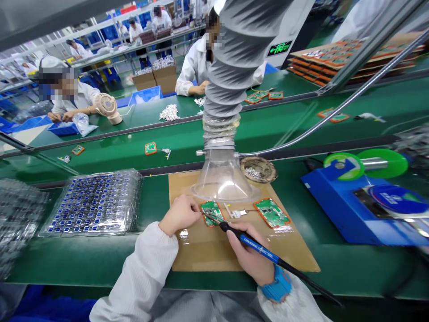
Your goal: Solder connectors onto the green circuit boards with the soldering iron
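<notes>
A blue-and-black soldering iron (258,247) lies in the grip of my right hand (251,250), with its tip over a green circuit board (212,213) edged in orange. At the board's left edge, my left hand (182,212) is closed in a pinch. What its fingertips hold, if anything, is hidden. Between this board and a second circuit board (271,212) on the right lies a small white connector piece (238,213) with a wire. Both boards rest on a brown cardboard sheet (201,257).
A clear fume hood (224,179) hangs just beyond the boards, beside a round dish (258,170) of solder bits. Stacked clear trays (94,203) stand left; a blue solder-reel device (351,201) stands right. Behind runs a green conveyor (181,143), with co-workers beyond it.
</notes>
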`<state>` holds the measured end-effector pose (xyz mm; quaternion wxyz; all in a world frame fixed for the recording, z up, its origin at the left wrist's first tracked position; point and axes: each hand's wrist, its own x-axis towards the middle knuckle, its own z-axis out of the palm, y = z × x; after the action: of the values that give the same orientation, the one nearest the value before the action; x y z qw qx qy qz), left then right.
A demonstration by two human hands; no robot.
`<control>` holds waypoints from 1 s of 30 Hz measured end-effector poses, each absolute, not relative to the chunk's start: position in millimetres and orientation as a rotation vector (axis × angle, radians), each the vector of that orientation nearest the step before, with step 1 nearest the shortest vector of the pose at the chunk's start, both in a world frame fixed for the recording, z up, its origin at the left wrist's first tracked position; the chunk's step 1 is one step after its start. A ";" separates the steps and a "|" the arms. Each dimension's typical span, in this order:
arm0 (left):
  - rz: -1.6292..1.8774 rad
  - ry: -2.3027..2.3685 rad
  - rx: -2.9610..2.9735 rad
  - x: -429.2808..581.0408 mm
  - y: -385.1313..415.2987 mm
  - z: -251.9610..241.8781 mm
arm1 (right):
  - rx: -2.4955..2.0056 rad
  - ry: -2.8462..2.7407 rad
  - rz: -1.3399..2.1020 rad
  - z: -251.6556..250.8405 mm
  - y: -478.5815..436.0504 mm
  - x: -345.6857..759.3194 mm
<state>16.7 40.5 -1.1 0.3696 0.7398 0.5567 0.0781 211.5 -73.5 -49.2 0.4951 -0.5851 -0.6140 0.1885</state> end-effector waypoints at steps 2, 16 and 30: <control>0.203 1.430 1.899 16.6 40.5 -1.3 | -1.409 -1.486 0.453 -48.7 -74.1 212.0; 0.234 1.406 1.905 15.2 40.4 -4.9 | -1.403 -1.470 0.451 -46.1 -72.6 212.0; 0.213 1.417 1.914 16.0 40.0 -3.0 | -1.434 -1.219 0.379 -49.9 -71.4 234.5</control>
<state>16.0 40.0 -3.0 0.3667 0.7448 0.5513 0.0830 234.5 -71.4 -49.9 0.5734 -0.6120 -0.5201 0.1617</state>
